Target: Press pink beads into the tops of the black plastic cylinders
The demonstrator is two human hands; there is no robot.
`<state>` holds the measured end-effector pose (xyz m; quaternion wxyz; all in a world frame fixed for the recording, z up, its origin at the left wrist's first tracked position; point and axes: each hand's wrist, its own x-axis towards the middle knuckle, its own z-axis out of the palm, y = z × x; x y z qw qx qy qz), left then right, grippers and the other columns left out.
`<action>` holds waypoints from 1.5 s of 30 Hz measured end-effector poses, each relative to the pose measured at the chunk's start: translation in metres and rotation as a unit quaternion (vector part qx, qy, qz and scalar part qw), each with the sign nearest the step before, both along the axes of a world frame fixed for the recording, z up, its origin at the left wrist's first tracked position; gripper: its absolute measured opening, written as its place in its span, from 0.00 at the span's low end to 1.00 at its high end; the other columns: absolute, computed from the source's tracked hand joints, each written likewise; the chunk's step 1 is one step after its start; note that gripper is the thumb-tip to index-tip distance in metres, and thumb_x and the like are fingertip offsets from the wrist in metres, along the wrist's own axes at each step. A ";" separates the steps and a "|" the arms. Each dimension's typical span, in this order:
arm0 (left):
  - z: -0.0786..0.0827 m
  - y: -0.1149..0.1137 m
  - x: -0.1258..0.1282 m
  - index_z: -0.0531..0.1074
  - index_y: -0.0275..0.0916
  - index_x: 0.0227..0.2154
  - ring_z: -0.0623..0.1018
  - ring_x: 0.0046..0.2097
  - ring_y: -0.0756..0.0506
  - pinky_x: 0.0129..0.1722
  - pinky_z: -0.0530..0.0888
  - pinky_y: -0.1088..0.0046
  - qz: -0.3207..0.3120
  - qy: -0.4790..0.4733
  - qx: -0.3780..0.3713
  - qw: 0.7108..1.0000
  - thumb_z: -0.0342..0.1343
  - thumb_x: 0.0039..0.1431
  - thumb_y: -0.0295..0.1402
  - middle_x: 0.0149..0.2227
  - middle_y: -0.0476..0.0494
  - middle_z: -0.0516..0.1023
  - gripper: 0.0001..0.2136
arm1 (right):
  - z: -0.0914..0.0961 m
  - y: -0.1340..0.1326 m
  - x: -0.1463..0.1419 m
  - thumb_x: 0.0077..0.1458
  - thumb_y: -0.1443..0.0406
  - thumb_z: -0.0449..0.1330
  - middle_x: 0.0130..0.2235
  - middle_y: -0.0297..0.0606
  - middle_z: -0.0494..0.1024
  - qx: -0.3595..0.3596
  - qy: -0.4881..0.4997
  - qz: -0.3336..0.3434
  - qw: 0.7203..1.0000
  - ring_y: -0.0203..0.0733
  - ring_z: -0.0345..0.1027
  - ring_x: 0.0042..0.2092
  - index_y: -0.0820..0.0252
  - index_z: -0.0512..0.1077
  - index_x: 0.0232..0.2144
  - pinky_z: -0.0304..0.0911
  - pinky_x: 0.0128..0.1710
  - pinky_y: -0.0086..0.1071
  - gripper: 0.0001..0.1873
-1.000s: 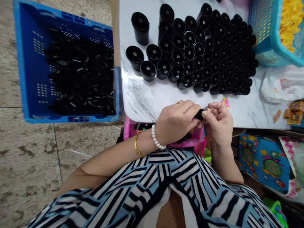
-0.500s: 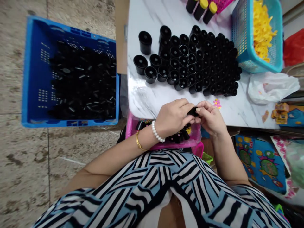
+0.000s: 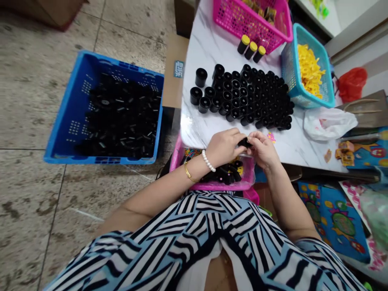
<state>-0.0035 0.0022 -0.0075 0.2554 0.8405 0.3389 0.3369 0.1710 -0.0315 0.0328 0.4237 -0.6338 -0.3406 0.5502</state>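
My left hand and my right hand meet over the near edge of the white marble table, both closed on one small black tube held between the fingertips. The left wrist wears a pearl bracelet and a gold bangle. Just below the hands a pink basket holds more black pieces. On the table beyond the hands, several open black tubes stand upright in tight rows.
A blue crate full of black parts sits on the tiled floor at left. A teal basket of yellow pieces, another pink basket, three yellow-capped tubes and a white plastic bag lie on the table.
The camera has tilted up and pulled back, so more of the table's far end shows. Both hands stay together on the black tube at the table's edge.
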 end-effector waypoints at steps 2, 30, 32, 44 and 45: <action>0.000 0.000 0.000 0.79 0.38 0.46 0.79 0.42 0.46 0.41 0.73 0.71 0.002 0.000 0.002 1.000 0.61 0.64 0.35 0.41 0.43 0.79 0.11 | 0.001 -0.004 0.003 0.47 0.56 0.73 0.27 0.23 0.75 -0.001 0.020 0.011 1.000 0.25 0.66 0.21 0.57 0.68 0.32 0.65 0.22 0.20 0.19; 0.007 -0.008 -0.015 0.75 0.36 0.45 0.76 0.41 0.43 0.40 0.72 0.67 -0.058 0.035 0.030 0.997 0.57 0.64 0.34 0.41 0.42 0.76 0.10 | 0.003 -0.014 0.021 0.51 0.50 0.72 0.24 0.25 0.72 0.007 0.051 0.028 0.998 0.31 0.70 0.24 0.57 0.72 0.36 0.73 0.28 0.27 0.21; 0.010 -0.020 -0.027 0.75 0.36 0.44 0.75 0.43 0.42 0.43 0.73 0.64 -0.097 0.053 0.055 0.992 0.57 0.62 0.32 0.41 0.41 0.77 0.10 | -0.001 -0.032 0.019 0.56 0.53 0.70 0.23 0.24 0.68 0.052 0.047 -0.018 0.997 0.31 0.68 0.24 0.56 0.71 0.34 0.73 0.29 0.28 0.16; -0.002 0.035 -0.105 0.73 0.41 0.41 0.72 0.32 0.51 0.33 0.72 0.69 0.307 -0.138 0.039 0.941 0.70 0.52 0.37 0.35 0.50 0.73 0.16 | -0.024 -0.039 0.070 0.63 0.61 0.60 0.37 0.41 0.78 0.232 -0.633 -0.016 0.738 0.39 0.71 0.34 0.59 0.80 0.48 0.70 0.36 0.34 0.15; -0.005 0.044 -0.106 0.73 0.40 0.43 0.72 0.32 0.51 0.33 0.72 0.70 0.301 -0.141 0.029 0.943 0.71 0.50 0.38 0.36 0.50 0.73 0.19 | -0.028 -0.038 0.070 0.63 0.62 0.60 0.37 0.42 0.79 0.245 -0.648 -0.006 0.722 0.39 0.71 0.33 0.59 0.80 0.47 0.71 0.36 0.34 0.14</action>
